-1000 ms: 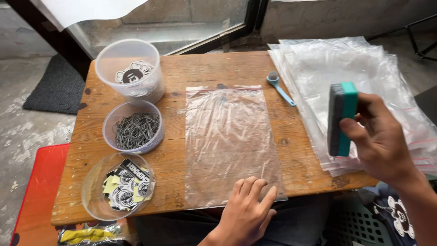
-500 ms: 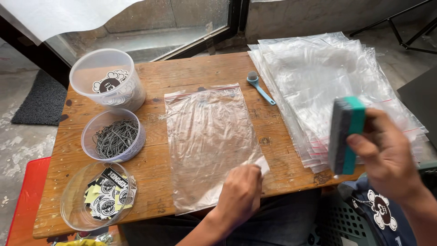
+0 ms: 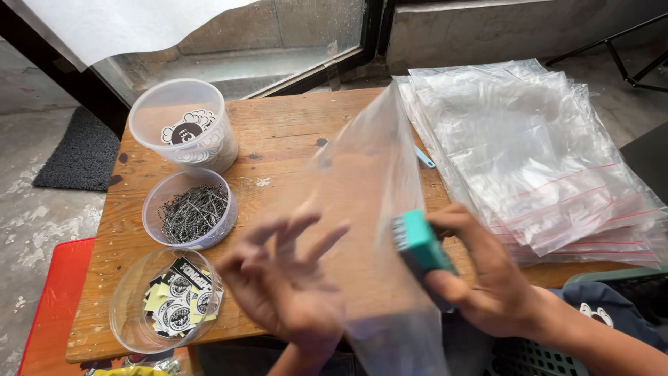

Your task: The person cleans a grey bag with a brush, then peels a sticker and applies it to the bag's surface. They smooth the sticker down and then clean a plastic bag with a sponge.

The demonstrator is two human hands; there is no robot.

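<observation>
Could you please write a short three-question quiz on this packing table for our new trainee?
1. True or false: the clear bag lies flat on the wooden table.
2. Which tub holds the metal chains: A far, B middle, C near?
3. What does the right hand grip?

Key:
1. False; it is lifted, between the left hand and the right hand.
2. B.
3. A teal block.

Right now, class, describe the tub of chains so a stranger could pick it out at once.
Start at the wooden table and find the three clear round tubs down its left edge. The chain tub is the middle one. It alone holds a tangle of grey metal chains; its neighbours hold printed black-and-white stickers.
</observation>
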